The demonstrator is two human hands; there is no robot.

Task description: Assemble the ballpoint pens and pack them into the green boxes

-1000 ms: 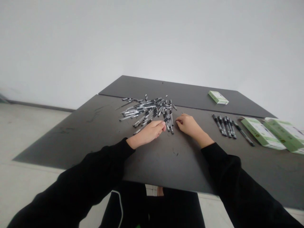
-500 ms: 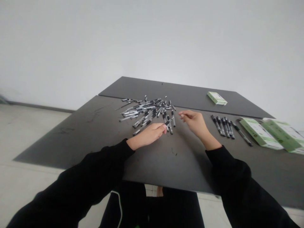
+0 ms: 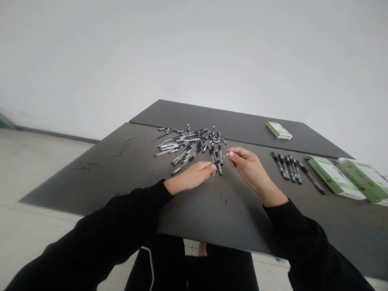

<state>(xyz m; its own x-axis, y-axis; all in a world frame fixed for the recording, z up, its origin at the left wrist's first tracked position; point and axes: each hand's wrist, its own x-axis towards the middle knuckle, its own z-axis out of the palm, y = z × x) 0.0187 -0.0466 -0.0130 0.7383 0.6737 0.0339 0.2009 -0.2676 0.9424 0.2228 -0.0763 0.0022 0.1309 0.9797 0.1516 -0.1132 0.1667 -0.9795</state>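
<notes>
Pale bare wall (image 3: 194, 52) rose behind a dark grey table (image 3: 212, 214) made of two flat panels, with a pale floor (image 3: 45, 169) showing to its left. On the nearer panel lay a loose heap of slim black-and-clear plastic pens (image 3: 188, 145), crossing one another at many angles. One black-barrelled pen (image 3: 220, 160) was held just above the heap's near edge, tilted up off the table between both hands. The right hand (image 3: 247, 165) pinched its thin, pointed end between thumb and fingertips, while the curled fingers of the left hand (image 3: 189, 178) closed on its lower end. Stray pens from the heap lay directly beneath the held pen, just under the left fingertips, and another ran out toward the left wrist. Black sleeves (image 3: 121, 218) covered both forearms.

Farther right, a neat row of dark pens (image 3: 286, 169) lay side by side, roughly parallel, with a single pen (image 3: 311, 177) slanting just beside it. Past that row sat two green-and-white cardboard boxes (image 3: 333, 178), close together near the table's right side. A smaller green-and-white box (image 3: 279, 130) lay by itself on the far panel (image 3: 227, 121), well apart from the hands.
</notes>
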